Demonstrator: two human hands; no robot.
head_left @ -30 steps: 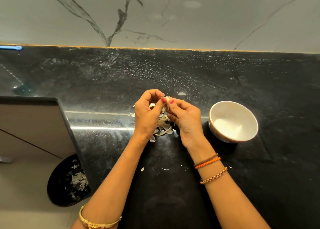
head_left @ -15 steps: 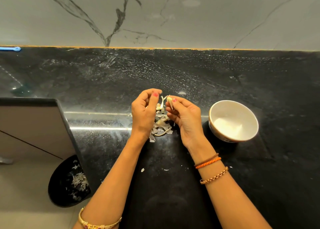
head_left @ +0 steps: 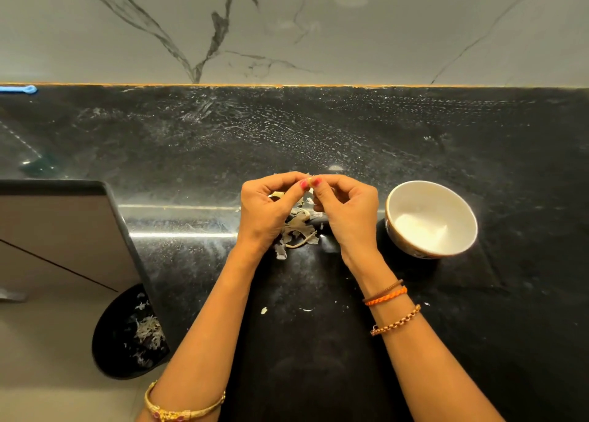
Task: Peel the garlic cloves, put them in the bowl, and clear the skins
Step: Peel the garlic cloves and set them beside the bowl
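Nearest to us, both forearms reach forward over the black counter (head_left: 318, 358), a gold bangle (head_left: 185, 410) on the left wrist and an orange thread band (head_left: 385, 299) with a bead chain (head_left: 396, 324) on the right. Further on, our left hand (head_left: 266, 212) and right hand (head_left: 347, 214) meet knuckles-up, fingers curled inward, thumbs and forefingers pinched tip to tip on a small garlic clove (head_left: 309, 178) of which we see only a pale sliver between the painted nails. Beneath and between the hands lies a heap of garlic skins (head_left: 298, 232) on the counter, with a few loose flecks nearer us. Just right of the right hand stands the white bowl (head_left: 432, 219), apart from it; we cannot tell whether any peeled cloves lie inside, as its bottom is washed out. Down at the left, below the counter's edge, a black bin (head_left: 127, 332) holds more skins. Beyond everything rises the veined marble wall (head_left: 318, 29).
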